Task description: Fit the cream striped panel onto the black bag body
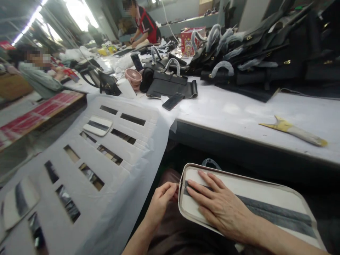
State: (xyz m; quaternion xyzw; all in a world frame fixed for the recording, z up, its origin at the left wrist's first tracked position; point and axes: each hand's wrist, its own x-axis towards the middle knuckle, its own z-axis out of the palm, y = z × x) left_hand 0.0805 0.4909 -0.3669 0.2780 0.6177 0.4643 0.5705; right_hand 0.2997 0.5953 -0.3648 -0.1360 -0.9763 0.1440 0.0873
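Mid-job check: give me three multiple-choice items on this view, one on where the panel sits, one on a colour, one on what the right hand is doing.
1. Where is the cream panel with the grey stripe?
A. on the person's lap
B. on the white table
C. on the floor

2. What colour is the small fan on the table?
A. blue
B. pink
C. green

3. How is the right hand?
A. clenched in a fist
B. lifted in the air
C. pressed flat on the panel

Answers: 1 A, it lies below the table edge over the lap. 2 B, its grille is pink. 3 C, fingers spread on the stripe while the left hand pinches the panel's left edge.
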